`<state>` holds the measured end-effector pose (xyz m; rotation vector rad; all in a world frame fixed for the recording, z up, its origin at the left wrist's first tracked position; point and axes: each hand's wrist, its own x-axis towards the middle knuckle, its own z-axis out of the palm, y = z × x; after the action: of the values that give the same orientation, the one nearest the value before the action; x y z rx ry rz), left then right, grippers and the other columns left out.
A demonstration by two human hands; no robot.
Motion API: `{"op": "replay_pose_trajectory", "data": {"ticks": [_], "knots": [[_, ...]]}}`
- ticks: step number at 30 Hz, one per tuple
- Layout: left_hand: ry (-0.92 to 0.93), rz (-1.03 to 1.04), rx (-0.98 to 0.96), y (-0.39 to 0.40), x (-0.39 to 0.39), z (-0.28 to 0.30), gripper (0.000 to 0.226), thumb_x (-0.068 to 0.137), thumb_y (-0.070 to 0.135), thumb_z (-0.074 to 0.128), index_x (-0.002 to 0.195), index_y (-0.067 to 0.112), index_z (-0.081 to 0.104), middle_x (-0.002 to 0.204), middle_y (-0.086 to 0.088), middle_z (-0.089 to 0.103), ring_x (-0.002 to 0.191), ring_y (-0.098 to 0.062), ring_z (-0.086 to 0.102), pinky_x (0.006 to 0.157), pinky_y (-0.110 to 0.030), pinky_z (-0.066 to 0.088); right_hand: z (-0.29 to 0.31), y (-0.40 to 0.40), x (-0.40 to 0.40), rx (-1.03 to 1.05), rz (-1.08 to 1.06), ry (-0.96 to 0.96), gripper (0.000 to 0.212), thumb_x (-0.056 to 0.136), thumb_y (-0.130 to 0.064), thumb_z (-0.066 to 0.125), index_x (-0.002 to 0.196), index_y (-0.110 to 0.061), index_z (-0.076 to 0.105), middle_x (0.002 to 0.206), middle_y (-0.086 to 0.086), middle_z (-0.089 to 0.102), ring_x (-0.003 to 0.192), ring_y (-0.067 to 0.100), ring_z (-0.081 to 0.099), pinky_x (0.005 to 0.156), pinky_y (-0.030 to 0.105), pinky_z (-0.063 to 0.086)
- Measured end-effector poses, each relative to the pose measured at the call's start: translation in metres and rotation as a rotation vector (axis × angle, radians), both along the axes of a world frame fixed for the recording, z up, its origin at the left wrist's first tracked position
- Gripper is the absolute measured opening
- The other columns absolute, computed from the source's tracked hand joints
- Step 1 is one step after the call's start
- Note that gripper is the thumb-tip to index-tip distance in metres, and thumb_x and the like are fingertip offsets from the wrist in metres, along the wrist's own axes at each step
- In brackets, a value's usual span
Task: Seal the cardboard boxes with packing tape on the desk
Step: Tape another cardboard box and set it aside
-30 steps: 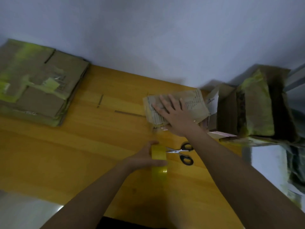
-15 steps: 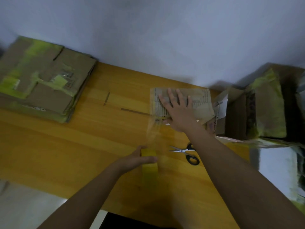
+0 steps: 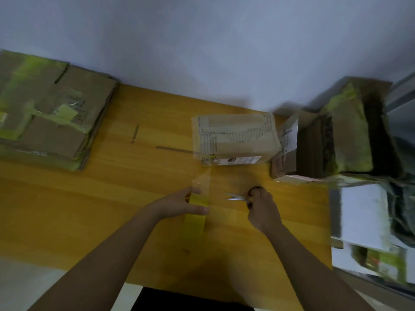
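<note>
Head view: a roll of yellowish packing tape [image 3: 196, 209] is gripped by the left hand [image 3: 179, 204], with thumb and fingers curled round it above the wooden desk [image 3: 89, 209]. A clear strip of tape [image 3: 203, 178] is stretched from the roll to the near side of a small cardboard box [image 3: 235, 138], which stands at the middle of the desk near the wall. The right hand [image 3: 261, 207] is closed on the handles of the scissors [image 3: 235, 197], whose blades are pointed left, toward the strip. A pile of flattened cartons [image 3: 51, 117] is seen at the far left. More boxes [image 3: 332, 135] are placed at the right edge, blurred.
</note>
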<state>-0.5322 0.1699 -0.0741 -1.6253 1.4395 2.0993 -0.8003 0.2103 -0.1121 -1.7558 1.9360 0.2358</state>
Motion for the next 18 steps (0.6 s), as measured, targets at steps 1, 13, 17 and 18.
{"op": "replay_pose_trajectory", "data": {"ticks": [1, 13, 17, 18], "knots": [[-0.011, -0.016, -0.005, 0.000, 0.001, 0.001, 0.093, 0.065, 0.065, 0.072, 0.144, 0.037, 0.034, 0.158, 0.004, 0.018, 0.145, -0.025, 0.023, 0.111, -0.050, 0.032, -0.006, 0.001, -0.002, 0.028, 0.006, 0.046, 0.041, 0.097, -0.013, 0.053, 0.135, -0.009, 0.040, 0.140, 0.009, 0.038, 0.130, 0.028, 0.036, 0.098, 0.035, 0.041], [0.052, 0.131, -0.196, 0.012, -0.001, 0.005, 0.067, 0.071, 0.042, 0.081, 0.125, 0.027, 0.045, 0.138, 0.010, 0.038, 0.135, -0.014, 0.034, 0.101, -0.039, 0.041, 0.009, -0.014, 0.000, 0.211, -0.019, 0.092, 0.028, 0.096, -0.035, 0.055, 0.112, -0.012, 0.056, 0.102, 0.005, 0.054, 0.100, 0.023, 0.055, 0.071, 0.030, 0.047], [0.099, 0.198, -0.229, 0.016, -0.001, 0.008, 0.066, 0.062, 0.046, 0.082, 0.115, 0.025, 0.049, 0.131, 0.009, 0.045, 0.124, -0.011, 0.043, 0.098, -0.044, 0.043, 0.029, -0.014, -0.003, 0.279, -0.197, -0.337, 0.029, 0.096, -0.025, 0.059, 0.119, -0.009, 0.051, 0.107, 0.004, 0.053, 0.074, 0.014, 0.052, 0.054, 0.022, 0.037], [0.104, 0.209, -0.239, 0.017, 0.000, 0.008, 0.064, 0.062, 0.046, 0.081, 0.114, 0.024, 0.050, 0.131, 0.009, 0.046, 0.123, -0.010, 0.044, 0.098, -0.044, 0.043, 0.036, -0.014, -0.004, 0.270, -0.226, -0.426, 0.029, 0.096, -0.024, 0.061, 0.119, -0.008, 0.053, 0.109, 0.003, 0.054, 0.076, 0.012, 0.053, 0.056, 0.022, 0.038]]}}
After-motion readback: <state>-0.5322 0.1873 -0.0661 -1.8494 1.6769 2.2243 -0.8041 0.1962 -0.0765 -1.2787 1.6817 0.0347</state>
